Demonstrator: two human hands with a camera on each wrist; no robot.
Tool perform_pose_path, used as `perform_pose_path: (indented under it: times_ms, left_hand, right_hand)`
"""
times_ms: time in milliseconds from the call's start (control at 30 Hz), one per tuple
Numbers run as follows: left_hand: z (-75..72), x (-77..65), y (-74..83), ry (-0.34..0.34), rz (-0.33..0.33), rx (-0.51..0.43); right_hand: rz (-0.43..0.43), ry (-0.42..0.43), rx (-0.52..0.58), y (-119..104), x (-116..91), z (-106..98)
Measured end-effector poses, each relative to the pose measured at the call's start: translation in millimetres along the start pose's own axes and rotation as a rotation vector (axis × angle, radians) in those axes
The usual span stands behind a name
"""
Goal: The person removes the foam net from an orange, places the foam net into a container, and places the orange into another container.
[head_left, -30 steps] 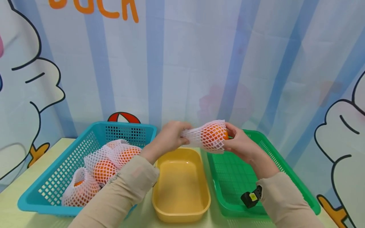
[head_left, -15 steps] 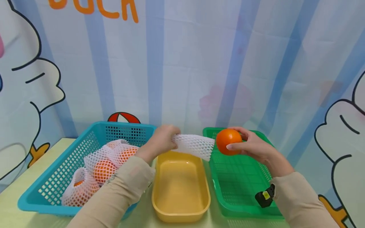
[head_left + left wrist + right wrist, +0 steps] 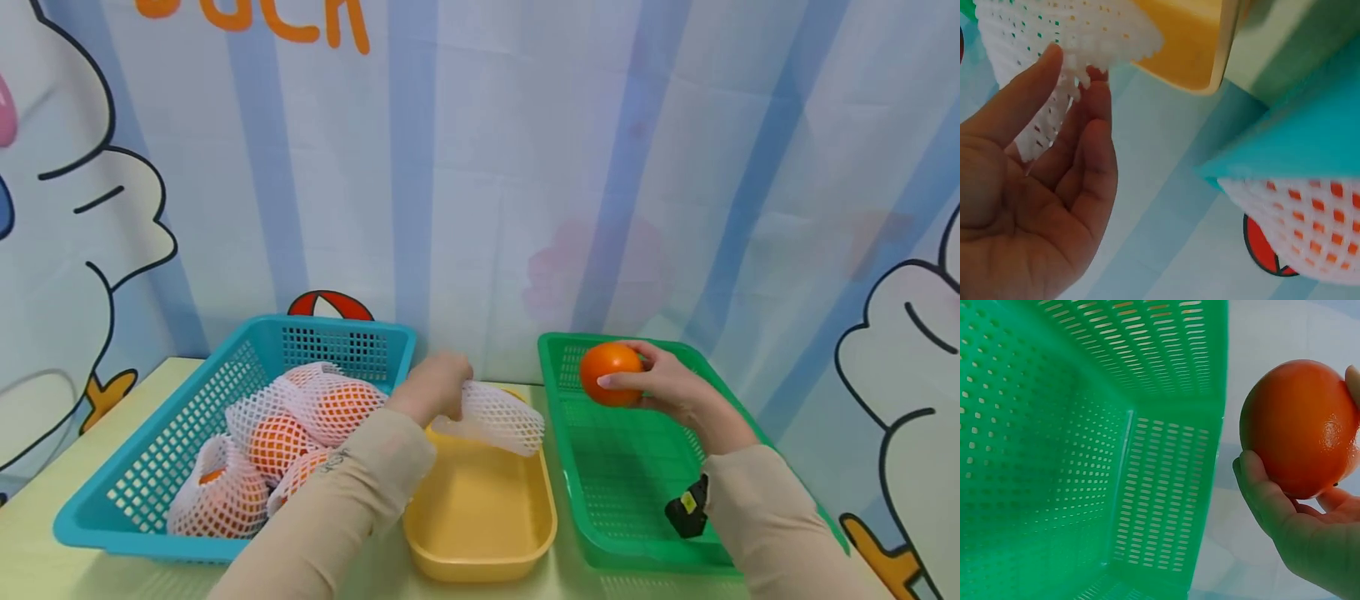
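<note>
To the left of your left hand [image 3: 438, 385] sits the blue basket [image 3: 150, 547] of net-wrapped fruit [image 3: 277, 446], partly hidden by your left sleeve [image 3: 330, 512]. Below that hand lies the yellow tray [image 3: 480, 508]; below your right hand [image 3: 667, 381], the green basket [image 3: 622, 475]. Your left thumb and fingers pinch a white foam net [image 3: 502, 419]; its long axis runs from that hand rightward, dipping slightly over the tray, free end facing right. Your right thumb and fingers clasp an orange fruit [image 3: 609, 373] at that hand's left, nearly round, so its long axis is unclear.
</note>
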State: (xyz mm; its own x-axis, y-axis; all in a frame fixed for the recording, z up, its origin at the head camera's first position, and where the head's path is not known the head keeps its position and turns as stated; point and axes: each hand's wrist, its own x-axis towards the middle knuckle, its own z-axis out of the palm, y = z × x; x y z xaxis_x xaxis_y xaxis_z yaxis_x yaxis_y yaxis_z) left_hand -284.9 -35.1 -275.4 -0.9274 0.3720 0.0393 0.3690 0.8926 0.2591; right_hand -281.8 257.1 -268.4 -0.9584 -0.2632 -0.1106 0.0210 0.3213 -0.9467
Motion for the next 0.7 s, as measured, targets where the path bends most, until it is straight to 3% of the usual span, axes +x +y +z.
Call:
perform_pose_path:
  times_ms: [200,367,533,700]
  left_hand:
    - [13.5,5.0,-2.1,-0.025,-0.107,-0.008]
    - [28.9,3.5,-14.6,-0.046,-0.215,-0.019]
    - [40.1,4.7,-17.6,-0.033,-0.222,0.014]
    - [39.2,8.7,-12.2,-0.052,-0.239,0.107]
  right_hand:
    - [0.045,0.062,-0.068,12.3,9.7,2.7]
    - [0.077,0.115,-0.209,23.8,19.7,10.2]
    - [0.053,0.143,-0.423,36.5,26.1,15.2]
    - [0.021,0.150,-0.570,43.5,36.2,22.5]
